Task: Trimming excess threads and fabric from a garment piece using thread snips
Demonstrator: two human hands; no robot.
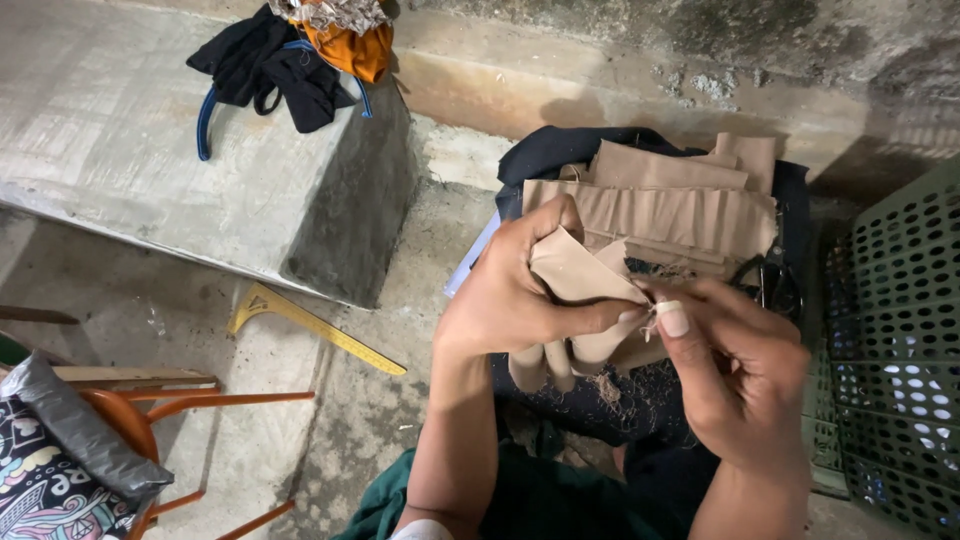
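Two hands are engaged on one beige fabric piece (575, 272), held above the lap at the near edge of a stack of beige fabric pieces (660, 205). The left hand (510, 300) is closed around the folded piece, thumb on top, long axis running down and left. The right hand (735, 375) meets its pointed right corner, thumb and forefinger pinching a loose thread (652, 322) (thread end barely resolved), wrist bent inward.

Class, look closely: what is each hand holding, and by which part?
The left hand grips a folded beige fabric piece around its middle; the right hand pinches its pointed corner, where loose threads hang.
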